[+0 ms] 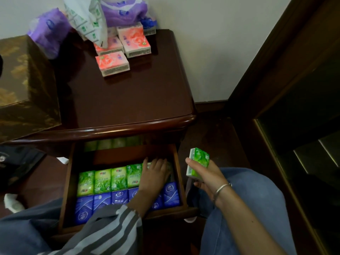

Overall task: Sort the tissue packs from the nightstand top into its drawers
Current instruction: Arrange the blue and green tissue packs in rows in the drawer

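Green plastic-wrapped tissue pack (pixel 197 163) is sitting upright in the right hand (pixel 207 177), pinched between thumb and curled fingers, just right of the open dark wooden drawer (pixel 179 172). The left hand (pixel 156 173) is lying inside, fingers spread over the right end of the far row of green packs (pixel 110 179), possibly pressing one. Blue packs (pixel 103 201) are filling the near row; pink rose-printed packs (pixel 114 64) are lying far on the nightstand top (pixel 128 100).

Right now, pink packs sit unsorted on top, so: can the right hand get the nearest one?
Likely not yet: the way to that pink pack looks free, but the right hand grips a green pack.
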